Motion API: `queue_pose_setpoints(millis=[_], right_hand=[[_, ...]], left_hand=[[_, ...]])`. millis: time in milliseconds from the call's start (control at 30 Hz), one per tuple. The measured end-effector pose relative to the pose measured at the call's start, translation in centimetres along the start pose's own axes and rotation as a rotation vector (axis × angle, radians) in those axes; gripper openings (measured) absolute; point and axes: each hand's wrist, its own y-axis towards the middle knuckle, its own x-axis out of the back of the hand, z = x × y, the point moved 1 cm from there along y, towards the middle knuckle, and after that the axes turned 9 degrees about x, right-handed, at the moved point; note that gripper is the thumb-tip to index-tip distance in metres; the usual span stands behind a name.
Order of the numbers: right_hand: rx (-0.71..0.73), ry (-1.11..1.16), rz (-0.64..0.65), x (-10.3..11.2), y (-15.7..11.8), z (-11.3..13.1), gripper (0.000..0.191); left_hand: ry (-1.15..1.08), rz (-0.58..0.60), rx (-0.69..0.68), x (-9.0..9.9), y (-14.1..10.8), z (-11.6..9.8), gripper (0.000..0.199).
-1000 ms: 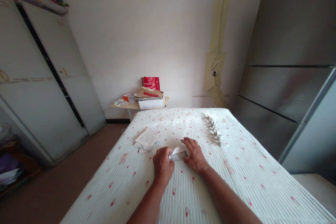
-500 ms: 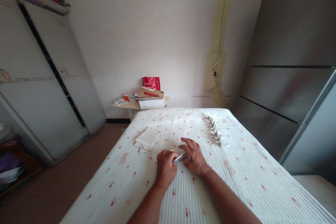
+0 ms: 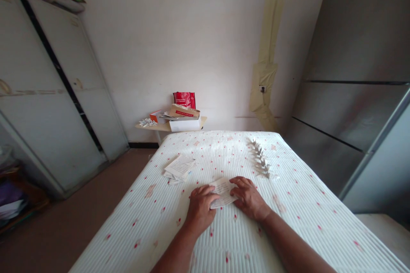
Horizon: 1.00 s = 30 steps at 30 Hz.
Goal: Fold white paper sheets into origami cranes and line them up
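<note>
A small printed sheet of paper (image 3: pixel 222 193) lies spread on the white patterned bedcover (image 3: pixel 230 239), between my two hands. My left hand (image 3: pixel 202 205) grips its left edge, with thumb and fingers over the paper. At the opposite edge, my right hand (image 3: pixel 249 197) pinches the sheet between thumb and bent fingers. A stack of similar printed paper sheets (image 3: pixel 179 167) rests to the left, farther up the cover. Over on the right stands a row of several folded paper figures (image 3: pixel 261 158), pointed like cranes.
Beyond the far edge is a small table (image 3: pixel 160 127) with a white box (image 3: pixel 185 125), a red bag (image 3: pixel 185 99) and a pile of white folded pieces (image 3: pixel 147 122). A grey cabinet (image 3: pixel 54 94) stands left, a silver refrigerator (image 3: pixel 346 106) right.
The paper was folded up and tilted between my fingers; now it lies opened out flat. My right hand has moved slightly right and toward me, widening the space between my hands.
</note>
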Motion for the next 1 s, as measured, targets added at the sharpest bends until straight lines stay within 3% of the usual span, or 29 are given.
queue_pose_setpoints(millis=[200, 367, 600, 833, 1000], right_hand=[[0.029, -0.014, -0.024, -0.1, 0.1, 0.3, 0.043], [0.048, 0.029, 0.033, -0.4, 0.0, 0.2, 0.028], [0.045, 0.056, 0.008, -0.3, 0.0, 0.4, 0.038], [0.038, 0.091, 0.027, -0.3, 0.0, 0.4, 0.03], [0.046, 0.111, 0.028, -0.2, 0.0, 0.4, 0.031]], left_hand=[[0.005, -0.044, 0.041, 0.5, -0.3, 0.7, 0.044], [-0.05, -0.018, -0.007, 0.7, -0.7, 1.1, 0.037], [-0.064, -0.059, -0.037, 0.8, -0.7, 1.0, 0.044], [-0.084, -0.01, -0.039, 0.9, -0.9, 0.9, 0.035], [-0.067, -0.056, -0.028, 0.8, -0.7, 1.2, 0.034]])
